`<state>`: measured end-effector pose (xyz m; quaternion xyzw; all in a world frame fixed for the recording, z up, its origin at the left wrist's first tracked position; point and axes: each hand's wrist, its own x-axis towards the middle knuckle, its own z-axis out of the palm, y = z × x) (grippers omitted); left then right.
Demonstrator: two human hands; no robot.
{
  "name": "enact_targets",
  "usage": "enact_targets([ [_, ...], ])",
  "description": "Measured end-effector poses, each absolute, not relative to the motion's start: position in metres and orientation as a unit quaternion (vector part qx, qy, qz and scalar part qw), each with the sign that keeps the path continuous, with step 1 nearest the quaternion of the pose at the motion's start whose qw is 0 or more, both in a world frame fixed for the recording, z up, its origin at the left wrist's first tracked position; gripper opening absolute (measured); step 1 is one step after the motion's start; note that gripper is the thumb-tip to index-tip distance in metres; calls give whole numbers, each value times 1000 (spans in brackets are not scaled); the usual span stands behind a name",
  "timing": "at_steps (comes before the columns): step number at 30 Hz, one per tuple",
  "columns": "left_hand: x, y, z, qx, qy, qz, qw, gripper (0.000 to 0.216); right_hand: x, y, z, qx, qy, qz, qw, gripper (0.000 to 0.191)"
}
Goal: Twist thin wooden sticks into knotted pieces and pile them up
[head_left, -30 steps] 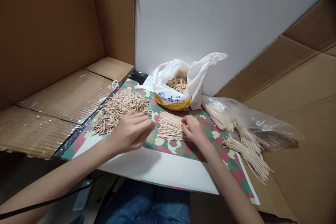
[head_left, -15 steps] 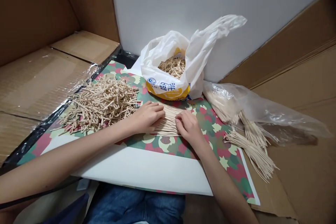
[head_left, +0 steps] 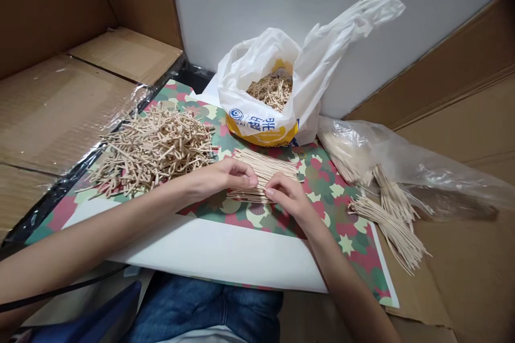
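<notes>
A flat row of thin pale wooden sticks (head_left: pixel 263 171) lies on a camouflage-patterned board (head_left: pixel 322 193) on my lap. My left hand (head_left: pixel 219 177) rests on the left end of the row with its fingers curled and pinched on the sticks. My right hand (head_left: pixel 287 198) presses on the near side of the row, fingertips pinching sticks close to the left hand. A heap of short bent wooden pieces (head_left: pixel 153 147) lies to the left of my left hand.
A white plastic bag (head_left: pixel 265 91) holding more short pieces stands behind the row, against the white wall. A clear plastic bag (head_left: pixel 402 171) with bundles of long sticks (head_left: pixel 392 225) lies at the right. Cardboard panels (head_left: pixel 60 102) surround the board.
My left hand moved from beside the heap onto the stick row. Both hands closed in on the sticks and now pinch them. The view tilted down and nearer.
</notes>
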<state>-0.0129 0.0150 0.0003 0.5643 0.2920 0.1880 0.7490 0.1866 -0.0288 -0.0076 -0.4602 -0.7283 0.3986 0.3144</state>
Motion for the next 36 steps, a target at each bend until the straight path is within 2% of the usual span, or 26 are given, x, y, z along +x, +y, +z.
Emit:
enact_targets([
  [3,-13,12,-2,463,253,187,829,15,186,-31,-9,-464,-625,525,344,11],
  [5,-11,10,-2,413,218,197,862,18,185,-33,-11,-455,-584,564,365,11],
  [9,-7,7,-4,420,196,233,855,24,182,-35,-15,-439,-559,594,376,11],
  [13,-5,4,-7,453,190,246,835,21,176,-36,-15,-416,-527,635,383,10],
  [20,2,0,-9,447,159,268,838,12,172,-38,-17,-394,-509,649,406,8],
  [30,6,-5,-15,425,173,323,828,12,163,-40,-19,-416,-533,615,406,19],
  [36,10,-6,-16,404,193,340,827,13,159,-44,-22,-419,-512,625,414,12],
])
